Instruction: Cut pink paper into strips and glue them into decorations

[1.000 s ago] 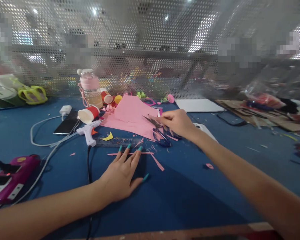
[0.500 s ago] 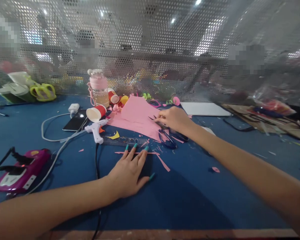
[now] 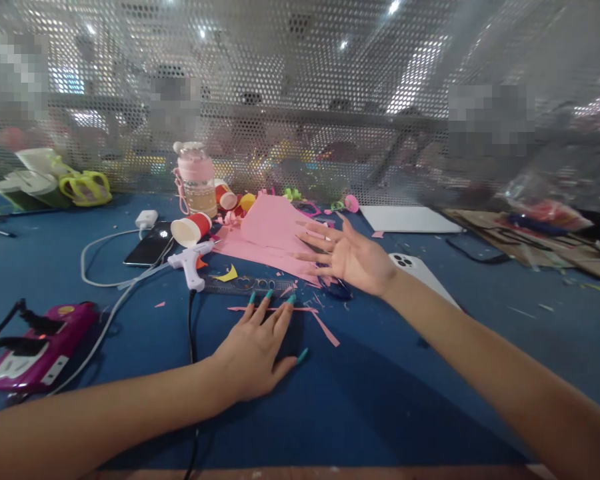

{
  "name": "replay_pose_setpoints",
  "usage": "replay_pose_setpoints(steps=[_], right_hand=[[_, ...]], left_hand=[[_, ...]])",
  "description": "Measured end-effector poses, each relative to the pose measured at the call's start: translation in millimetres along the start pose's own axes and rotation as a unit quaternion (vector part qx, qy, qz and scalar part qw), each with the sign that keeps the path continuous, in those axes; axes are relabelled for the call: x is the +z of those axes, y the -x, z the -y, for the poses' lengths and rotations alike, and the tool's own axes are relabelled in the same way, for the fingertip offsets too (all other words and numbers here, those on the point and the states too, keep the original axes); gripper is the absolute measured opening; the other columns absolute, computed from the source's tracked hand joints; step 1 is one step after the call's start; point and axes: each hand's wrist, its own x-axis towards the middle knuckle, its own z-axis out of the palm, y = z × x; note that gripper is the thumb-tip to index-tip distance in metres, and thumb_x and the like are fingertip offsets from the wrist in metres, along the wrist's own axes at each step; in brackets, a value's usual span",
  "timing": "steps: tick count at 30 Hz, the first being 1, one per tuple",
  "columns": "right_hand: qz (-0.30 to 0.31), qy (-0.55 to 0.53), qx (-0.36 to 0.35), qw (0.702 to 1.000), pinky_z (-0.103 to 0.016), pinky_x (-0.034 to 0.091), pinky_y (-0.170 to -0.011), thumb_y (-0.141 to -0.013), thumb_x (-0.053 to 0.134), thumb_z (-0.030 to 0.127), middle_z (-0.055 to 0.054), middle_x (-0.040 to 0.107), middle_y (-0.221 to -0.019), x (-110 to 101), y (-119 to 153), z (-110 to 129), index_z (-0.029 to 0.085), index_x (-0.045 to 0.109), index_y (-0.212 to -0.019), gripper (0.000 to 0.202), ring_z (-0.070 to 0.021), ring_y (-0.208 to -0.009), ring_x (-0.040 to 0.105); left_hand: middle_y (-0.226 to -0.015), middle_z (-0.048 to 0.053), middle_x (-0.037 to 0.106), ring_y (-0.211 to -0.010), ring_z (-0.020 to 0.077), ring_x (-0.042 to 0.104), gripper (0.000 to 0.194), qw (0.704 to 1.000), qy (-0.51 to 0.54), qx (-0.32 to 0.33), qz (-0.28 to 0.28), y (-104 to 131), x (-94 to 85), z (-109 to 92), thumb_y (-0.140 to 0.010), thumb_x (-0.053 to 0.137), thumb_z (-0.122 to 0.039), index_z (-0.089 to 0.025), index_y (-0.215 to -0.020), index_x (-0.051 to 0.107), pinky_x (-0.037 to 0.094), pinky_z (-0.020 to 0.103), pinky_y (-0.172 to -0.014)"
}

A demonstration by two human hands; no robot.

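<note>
My left hand (image 3: 260, 347) lies flat with fingers spread on the blue table, its teal-nailed fingertips by the lower edge of a clear ruler (image 3: 225, 287) and over a thin pink paper strip (image 3: 240, 309). My right hand (image 3: 355, 257) is raised with its palm turned up and fingers apart, holding nothing. Behind its fingers lie sheets of pink paper (image 3: 270, 223). Below them the dark blue handles of the scissors (image 3: 337, 289) show; the rest is hidden by the hand. Another pink strip (image 3: 327, 329) slants across the table between my hands.
To the left are a white glue gun (image 3: 193, 261), a red paper cup (image 3: 197, 227), a black phone (image 3: 150, 245) and a purple power strip (image 3: 50, 343) with cables. A pink-lidded bottle (image 3: 196, 180) stands behind. A white phone (image 3: 423, 275) lies under my right forearm; cardboard (image 3: 485, 230) is farther right.
My right hand has turned from palm down at the scissors to palm up with its fingers spread. The white phone by my right wrist shows more now. My left hand has stayed in place.
</note>
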Motion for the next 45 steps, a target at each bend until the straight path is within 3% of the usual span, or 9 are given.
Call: replay_pose_setpoints(steps=[5, 10, 17, 20, 24, 28, 32, 38, 45], right_hand=[[-0.012, -0.089, 0.019, 0.996, -0.055, 0.041, -0.086, -0.084, 0.020, 0.063, -0.010, 0.048, -0.132, 4, 10, -4, 0.021, 0.055, -0.112, 0.062, -0.0297, -0.104, 0.058], [-0.120, -0.196, -0.065, 0.971, -0.042, 0.041, -0.093, -0.089, 0.024, 0.049, -0.003, 0.043, -0.137, 29, 25, -33, 0.024, 0.057, -0.108, 0.045, -0.0215, -0.112, 0.053], [-0.112, -0.248, -0.025, 0.962, -0.035, 0.040, -0.095, -0.089, 0.026, 0.045, -0.006, 0.050, -0.131, 43, 27, -67, 0.021, 0.059, -0.106, 0.044, -0.0194, -0.105, 0.057], [-0.107, -0.245, -0.020, 0.963, -0.036, 0.036, -0.099, -0.089, 0.025, 0.045, -0.005, 0.050, -0.132, 40, 26, -68, 0.022, 0.058, -0.108, 0.044, -0.0191, -0.110, 0.054], [-0.091, -0.218, -0.029, 0.971, -0.039, 0.033, -0.102, -0.088, 0.024, 0.048, -0.003, 0.050, -0.132, 40, 26, -68, 0.025, 0.058, -0.108, 0.045, -0.0192, -0.112, 0.053], [-0.082, -0.200, -0.037, 0.976, -0.042, 0.033, -0.101, -0.087, 0.026, 0.049, -0.002, 0.053, -0.129, 41, 27, -69, 0.027, 0.059, -0.104, 0.043, -0.0192, -0.109, 0.055], [-0.075, -0.202, -0.043, 0.976, -0.043, 0.033, -0.099, -0.086, 0.027, 0.050, -0.005, 0.056, -0.125, 41, 28, -69, 0.026, 0.057, -0.106, 0.043, -0.0198, -0.102, 0.058], [-0.045, -0.169, -0.082, 0.981, -0.047, 0.036, -0.096, -0.083, 0.031, 0.053, -0.006, 0.058, -0.121, 40, 34, -67, 0.026, 0.050, -0.113, 0.044, -0.0222, -0.094, 0.062], [-0.029, -0.089, -0.120, 0.988, -0.050, 0.037, -0.094, -0.077, 0.039, 0.059, -0.007, 0.049, -0.131, 35, 40, -57, 0.028, 0.046, -0.116, 0.050, -0.0272, -0.099, 0.061]], left_hand=[[-0.137, 0.018, 0.039, -0.126, 0.0397, 0.031, 0.066, 1.000, -0.002, 0.001, 0.001, 0, -0.7, 0, -0.084, 0.042, -0.041, -0.002, -0.134, 0.028, 0.033, 0.053, -0.098], [-0.136, 0.019, 0.040, -0.126, 0.0393, 0.031, 0.066, 1.000, -0.005, 0.002, -0.003, 0, -0.2, -1, -0.084, 0.042, -0.042, -0.001, -0.134, 0.029, 0.035, 0.053, -0.098], [-0.133, 0.020, 0.044, -0.124, 0.0396, 0.034, 0.060, 1.000, -0.015, 0.007, -0.009, -2, 1.3, -2, -0.084, 0.042, -0.039, -0.001, -0.130, 0.034, 0.036, 0.052, -0.097], [-0.130, 0.021, 0.047, -0.122, 0.0373, 0.038, 0.056, 0.998, -0.013, -0.002, -0.053, -1, 4.0, 0, -0.084, 0.041, -0.037, -0.003, -0.127, 0.036, 0.041, 0.049, -0.094], [-0.115, 0.022, 0.058, -0.106, 0.0299, 0.057, 0.044, 0.984, -0.005, -0.045, -0.170, -8, -2.0, 11, -0.087, 0.036, -0.033, -0.005, -0.121, 0.037, 0.050, 0.041, -0.080], [-0.100, 0.014, 0.064, -0.090, 0.0245, 0.061, 0.030, 0.961, -0.040, -0.082, -0.261, -25, -17.9, 34, -0.088, 0.041, -0.031, -0.012, -0.110, 0.046, 0.050, 0.039, -0.076], [-0.084, 0.009, 0.062, -0.082, 0.0229, 0.056, 0.026, 0.972, -0.081, 0.010, -0.222, -41, -24.7, 49, -0.087, 0.045, -0.036, -0.012, -0.091, 0.054, 0.048, 0.036, -0.074], [-0.065, 0.004, 0.058, -0.063, 0.0163, 0.052, 0.030, 0.960, -0.096, 0.136, -0.226, -43, -20.6, 55, -0.091, 0.031, -0.018, -0.014, -0.072, 0.054, 0.044, 0.026, -0.057], [-0.061, 0.002, 0.059, -0.054, 0.0128, 0.055, 0.031, 0.957, -0.116, 0.087, -0.252, -41, -22.0, 63, -0.089, 0.029, -0.014, -0.014, -0.073, 0.056, 0.039, 0.022, -0.047]])
